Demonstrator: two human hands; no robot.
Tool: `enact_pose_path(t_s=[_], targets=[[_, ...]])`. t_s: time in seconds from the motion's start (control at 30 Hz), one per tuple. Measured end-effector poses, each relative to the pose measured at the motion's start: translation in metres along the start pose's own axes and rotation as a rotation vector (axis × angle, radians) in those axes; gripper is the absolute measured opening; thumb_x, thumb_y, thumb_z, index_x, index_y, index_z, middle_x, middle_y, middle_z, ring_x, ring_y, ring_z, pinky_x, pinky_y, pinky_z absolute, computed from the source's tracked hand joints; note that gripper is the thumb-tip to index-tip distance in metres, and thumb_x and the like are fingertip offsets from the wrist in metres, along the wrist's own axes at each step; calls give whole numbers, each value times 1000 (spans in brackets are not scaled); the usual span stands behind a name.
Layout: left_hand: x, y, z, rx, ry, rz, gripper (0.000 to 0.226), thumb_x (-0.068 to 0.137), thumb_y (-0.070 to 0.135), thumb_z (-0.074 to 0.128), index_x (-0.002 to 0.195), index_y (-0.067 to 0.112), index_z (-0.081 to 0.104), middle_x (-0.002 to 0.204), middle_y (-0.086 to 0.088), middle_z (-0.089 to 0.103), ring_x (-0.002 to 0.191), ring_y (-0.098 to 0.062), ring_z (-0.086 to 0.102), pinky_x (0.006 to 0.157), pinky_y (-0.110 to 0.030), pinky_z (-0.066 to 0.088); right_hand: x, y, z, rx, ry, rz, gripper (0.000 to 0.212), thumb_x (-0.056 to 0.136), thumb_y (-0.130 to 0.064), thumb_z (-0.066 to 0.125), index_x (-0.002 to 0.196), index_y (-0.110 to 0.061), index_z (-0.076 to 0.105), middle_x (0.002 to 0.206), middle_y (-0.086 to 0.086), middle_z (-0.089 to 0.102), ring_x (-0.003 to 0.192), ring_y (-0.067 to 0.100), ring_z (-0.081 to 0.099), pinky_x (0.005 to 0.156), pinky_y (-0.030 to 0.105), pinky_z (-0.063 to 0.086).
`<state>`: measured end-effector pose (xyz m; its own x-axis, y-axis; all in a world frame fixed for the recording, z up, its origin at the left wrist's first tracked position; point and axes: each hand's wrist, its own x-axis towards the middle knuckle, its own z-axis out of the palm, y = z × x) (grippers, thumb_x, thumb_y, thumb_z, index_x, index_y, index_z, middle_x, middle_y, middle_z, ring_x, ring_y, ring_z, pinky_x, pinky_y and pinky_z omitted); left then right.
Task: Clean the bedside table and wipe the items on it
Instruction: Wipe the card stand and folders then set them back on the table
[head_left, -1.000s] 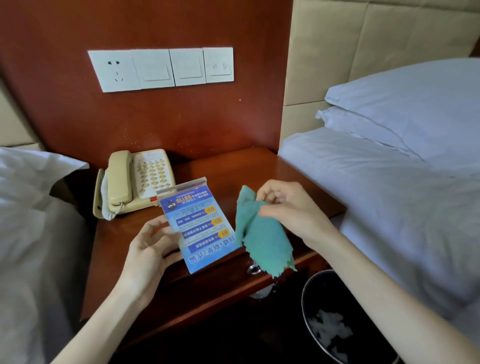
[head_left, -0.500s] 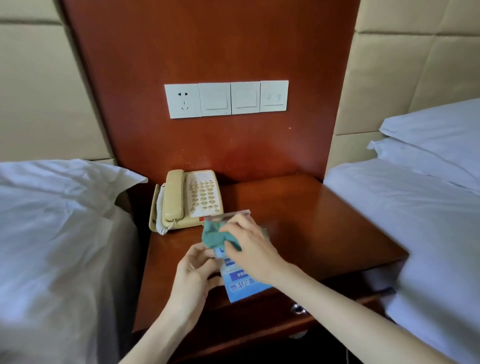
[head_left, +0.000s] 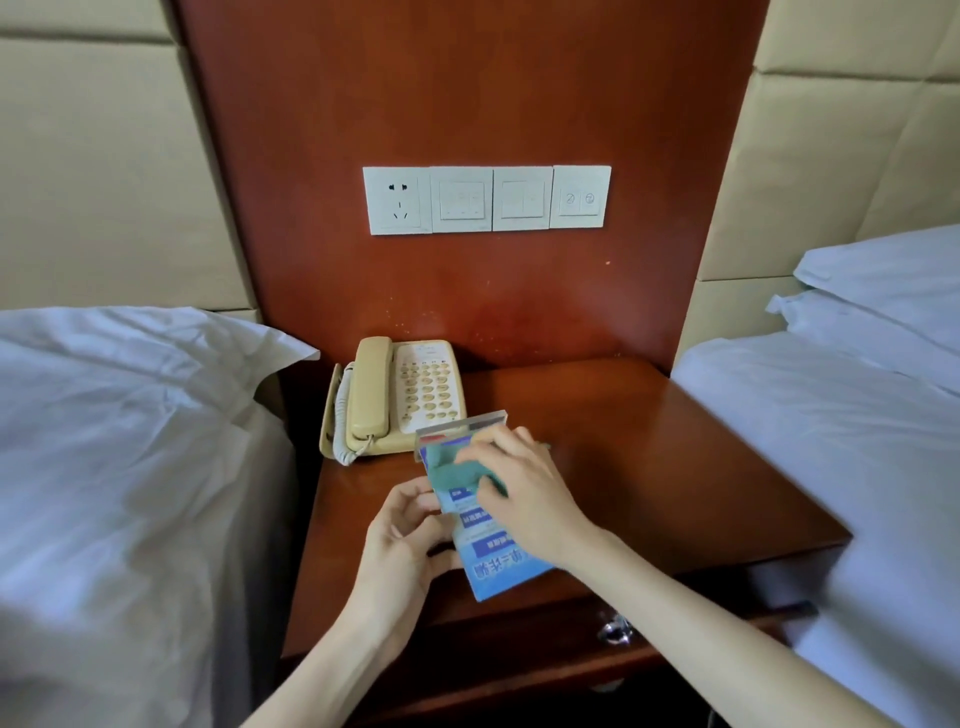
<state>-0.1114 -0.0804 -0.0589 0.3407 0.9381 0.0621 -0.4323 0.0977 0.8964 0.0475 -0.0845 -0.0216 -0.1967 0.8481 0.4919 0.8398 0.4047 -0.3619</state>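
Head view: my left hand (head_left: 410, 540) grips the acrylic sign card (head_left: 493, 564) by its left edge, fingers curled onto the front, thumb side hidden. The card is off the bedside table (head_left: 675, 467), tilted, clear base pointing away from me, blue print upside down. My right hand (head_left: 524, 499) lies on the card's face, fingers bent over the green cloth (head_left: 457, 467), pressing it on the upper half. The cloth sits under my fingertips, bunched out to their left. The beige telephone (head_left: 400, 395) stands at the table's back left, just beyond the card. The switch panel (head_left: 485, 200) is on the wall above.
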Motion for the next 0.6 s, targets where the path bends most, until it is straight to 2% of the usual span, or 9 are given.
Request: enact_pose_path(t_s=[0.1,0.2,0.3,0.37,0.43,0.5,0.6], targets=[[-1,1,2,-19,12,13,37,82,3,62,117,6,52,110,-18,67,91,-34,69,68,-41,57,-19,-7,-6,36,-115,-84,25,82,-9,49,102,-22,57,104,-13,45,97,12,41,85,30,35],[-2,2,3,-38,15,27,36,84,-3,57,119,6,51,110,-17,67,92,-34,69,66,-41,57,-39,-1,-18,8,-164,-130,21,77,-12,47,93,-24,53,98,-16,38,93,9,38,82,29,35],[-2,2,3,-52,29,44,35,85,-2,57,117,8,50,109,-15,68,96,-34,68,69,-44,58,-41,15,-25,24,-85,-7,25,79,-6,50,97,-22,58,102,-14,43,94,10,39,85,29,36],[-4,1,6,-30,31,56,32,85,0,57,115,9,51,109,-14,68,98,-32,68,69,-42,58,-28,22,-31,189,9,201,26,83,-1,51,99,-19,59,103,-8,49,96,14,46,85,27,39],[-5,1,9,-7,9,56,30,86,0,58,114,10,53,109,-14,68,98,-32,68,68,-41,58,-12,22,-40,449,90,379,22,89,-1,45,97,-16,59,93,-3,59,84,12,55,75,28,42],[-6,3,13,-3,-7,48,30,86,0,58,114,9,52,109,-15,68,98,-32,68,67,-40,57,2,20,-46,717,114,472,22,94,-5,38,94,-14,57,76,-8,64,66,5,57,61,24,44],[-5,13,18,-1,-20,69,37,80,5,64,114,5,51,106,-16,69,97,-32,69,64,-38,58,20,10,-57,1014,134,542,28,95,-9,36,97,-13,63,73,-1,65,61,10,58,53,18,45]])
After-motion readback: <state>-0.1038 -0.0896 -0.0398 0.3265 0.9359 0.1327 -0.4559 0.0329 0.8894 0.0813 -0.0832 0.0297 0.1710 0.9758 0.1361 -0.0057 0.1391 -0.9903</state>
